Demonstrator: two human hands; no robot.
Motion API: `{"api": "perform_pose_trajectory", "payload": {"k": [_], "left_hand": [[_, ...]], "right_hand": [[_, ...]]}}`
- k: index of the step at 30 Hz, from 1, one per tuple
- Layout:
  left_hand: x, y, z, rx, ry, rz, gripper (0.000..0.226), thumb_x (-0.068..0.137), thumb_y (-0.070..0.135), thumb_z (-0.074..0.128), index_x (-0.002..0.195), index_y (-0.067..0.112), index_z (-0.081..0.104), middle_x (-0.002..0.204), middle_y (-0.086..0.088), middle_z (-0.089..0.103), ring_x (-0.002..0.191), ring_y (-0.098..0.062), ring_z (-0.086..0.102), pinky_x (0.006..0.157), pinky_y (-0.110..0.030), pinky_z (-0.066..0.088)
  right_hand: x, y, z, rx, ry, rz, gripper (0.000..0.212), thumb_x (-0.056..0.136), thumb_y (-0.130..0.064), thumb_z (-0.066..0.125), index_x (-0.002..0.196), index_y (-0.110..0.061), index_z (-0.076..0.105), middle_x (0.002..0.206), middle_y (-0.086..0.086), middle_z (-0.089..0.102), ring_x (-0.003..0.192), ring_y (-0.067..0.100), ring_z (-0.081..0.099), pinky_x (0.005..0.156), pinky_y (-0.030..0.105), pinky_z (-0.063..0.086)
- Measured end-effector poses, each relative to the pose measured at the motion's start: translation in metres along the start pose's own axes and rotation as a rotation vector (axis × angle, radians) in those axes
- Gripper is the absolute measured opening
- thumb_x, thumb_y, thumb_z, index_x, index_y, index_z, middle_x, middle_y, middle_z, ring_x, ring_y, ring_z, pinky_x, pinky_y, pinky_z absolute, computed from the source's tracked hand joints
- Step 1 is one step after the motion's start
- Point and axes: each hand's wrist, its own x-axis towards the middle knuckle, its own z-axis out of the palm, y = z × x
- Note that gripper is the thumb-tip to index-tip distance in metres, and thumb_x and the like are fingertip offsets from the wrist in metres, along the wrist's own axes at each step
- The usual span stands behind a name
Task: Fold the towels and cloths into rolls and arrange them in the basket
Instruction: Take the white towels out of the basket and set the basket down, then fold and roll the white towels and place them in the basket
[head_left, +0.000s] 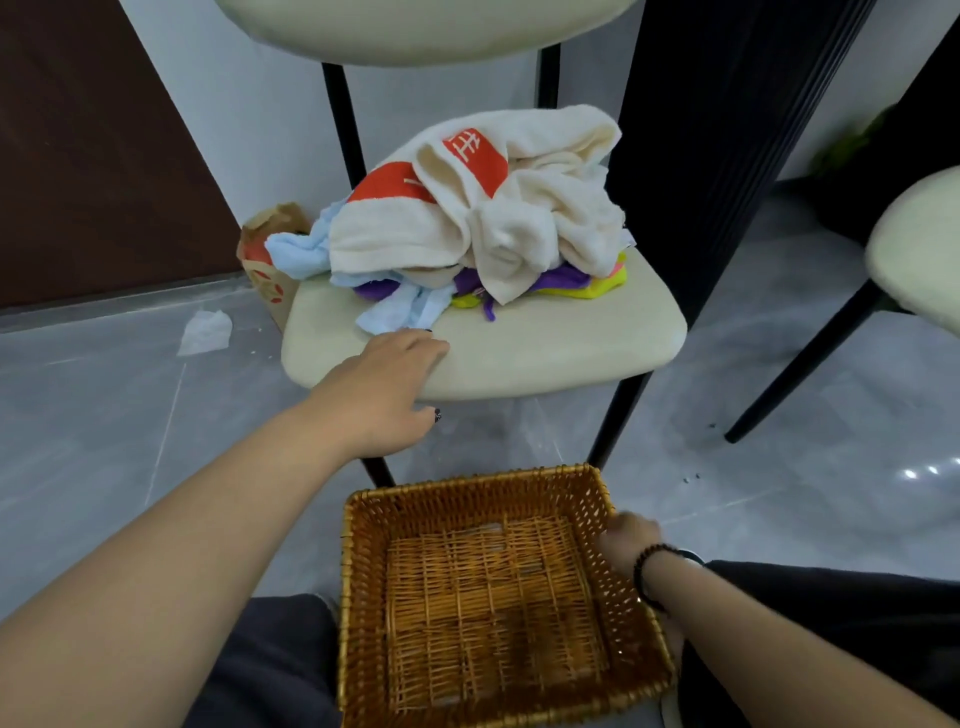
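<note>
The left hand lies flat and open on the chair seat, fingers close to a light blue cloth. No cloth is rolled yet. The pile holds one big white towel with red patches, plus blue, purple and yellow cloths; I cannot count them all. One wicker basket sits empty below. The right hand holds its side.
</note>
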Motion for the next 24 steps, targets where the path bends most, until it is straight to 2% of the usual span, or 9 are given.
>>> {"api": "perform_pose_trajectory", "payload": {"k": [2, 5, 9, 11, 14, 19, 24], "left_hand": [[0.001, -0.005, 0.005, 0.067, 0.018, 0.008, 0.075, 0.09, 0.031, 0.061, 0.151, 0.025, 0.018, 0.156, 0.004, 0.015, 0.142, -0.017, 0.015, 0.108, -0.035, 0.033], [0.005, -0.014, 0.019, 0.228, 0.033, -0.023, 0.089, 0.089, 0.025, 0.061, 0.154, 0.029, 0.0, 0.16, -0.001, 0.001, 0.147, -0.024, 0.002, 0.116, -0.045, 0.021], [0.011, -0.014, 0.03, 0.356, 0.116, -0.068, 0.089, 0.093, 0.012, 0.052, 0.152, 0.031, -0.011, 0.161, -0.005, 0.001, 0.148, -0.028, 0.003, 0.113, -0.054, 0.024], [0.013, -0.009, 0.032, 0.386, 0.137, -0.088, 0.085, 0.095, 0.008, 0.047, 0.152, 0.029, -0.012, 0.16, -0.006, 0.003, 0.148, -0.029, 0.004, 0.112, -0.055, 0.025], [0.014, -0.005, 0.033, 0.397, 0.124, -0.107, 0.084, 0.095, 0.007, 0.046, 0.152, 0.027, -0.011, 0.16, -0.007, 0.004, 0.147, -0.029, 0.004, 0.112, -0.057, 0.024], [0.009, -0.005, 0.032, 0.404, 0.12, -0.096, 0.085, 0.094, 0.008, 0.05, 0.153, 0.028, -0.008, 0.158, -0.005, 0.008, 0.144, -0.031, 0.011, 0.109, -0.056, 0.029], [-0.006, 0.002, 0.035, 0.426, 0.132, -0.089, 0.081, 0.094, 0.011, 0.049, 0.153, 0.028, -0.004, 0.155, -0.003, 0.015, 0.139, -0.03, 0.02, 0.104, -0.05, 0.036]], "right_hand": [[-0.008, -0.032, -0.032, 0.387, 0.075, -0.03, 0.023, 0.095, -0.026, 0.053, 0.106, -0.008, 0.061, 0.104, 0.008, 0.061, 0.084, 0.018, 0.058, 0.076, 0.033, 0.052], [-0.035, -0.076, -0.081, 0.953, -0.067, -0.095, 0.038, 0.095, -0.024, 0.057, 0.128, -0.007, 0.047, 0.12, 0.009, 0.052, 0.103, 0.024, 0.058, 0.087, 0.041, 0.052], [-0.05, -0.099, -0.108, 1.306, -0.245, -0.094, 0.047, 0.095, -0.027, 0.057, 0.134, -0.011, 0.035, 0.126, 0.018, 0.049, 0.111, 0.035, 0.057, 0.086, 0.043, 0.051], [-0.051, -0.107, -0.107, 1.425, -0.16, -0.08, 0.043, 0.096, -0.019, 0.056, 0.133, -0.011, 0.036, 0.129, 0.018, 0.049, 0.114, 0.037, 0.055, 0.094, 0.046, 0.048], [-0.054, -0.121, -0.105, 1.58, -0.063, -0.082, 0.023, 0.097, -0.006, 0.051, 0.117, -0.011, 0.041, 0.133, 0.014, 0.049, 0.12, 0.034, 0.051, 0.102, 0.049, 0.044], [-0.063, -0.121, -0.109, 1.575, -0.108, -0.019, 0.036, 0.098, -0.001, 0.046, 0.133, -0.003, 0.039, 0.136, 0.018, 0.046, 0.125, 0.035, 0.047, 0.104, 0.05, 0.041], [-0.075, -0.113, -0.111, 1.514, -0.142, 0.059, 0.036, 0.098, -0.003, 0.046, 0.133, -0.003, 0.038, 0.133, 0.019, 0.047, 0.123, 0.036, 0.049, 0.103, 0.049, 0.042]]}}
